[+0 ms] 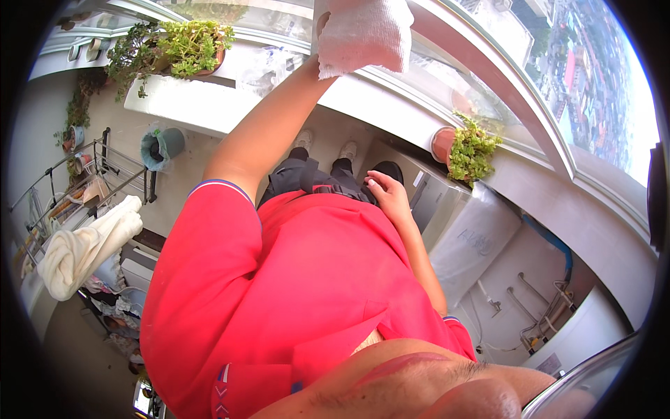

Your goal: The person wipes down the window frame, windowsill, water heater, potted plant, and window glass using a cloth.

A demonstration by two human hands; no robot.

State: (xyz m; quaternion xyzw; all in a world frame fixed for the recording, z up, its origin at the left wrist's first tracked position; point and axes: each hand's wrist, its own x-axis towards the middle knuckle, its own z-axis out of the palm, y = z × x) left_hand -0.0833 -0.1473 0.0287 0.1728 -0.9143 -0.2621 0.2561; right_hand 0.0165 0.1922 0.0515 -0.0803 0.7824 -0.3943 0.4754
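My left arm reaches up toward the window (439, 78). A white ribbed cloth (371, 39) covers most of my left hand (323, 23), and only a small patch of skin shows at its side. The cloth lies over the white window frame (502, 99); firm contact cannot be made out. At my waist, my right hand (388, 193) hangs with loosely bent fingers and holds nothing. It is beside the black belt (340, 193) and a dark pouch (387, 172) on my right hip.
Potted plants (191, 47) and a clear plastic bag (269, 68) sit on the ledge at left; another potted plant (473, 149) stands at right. Below are a lined bin (170, 146), a metal drying rack (123, 178) with cream fabric (89, 246), a plastic-wrapped panel (479, 235) and pipes (544, 314).
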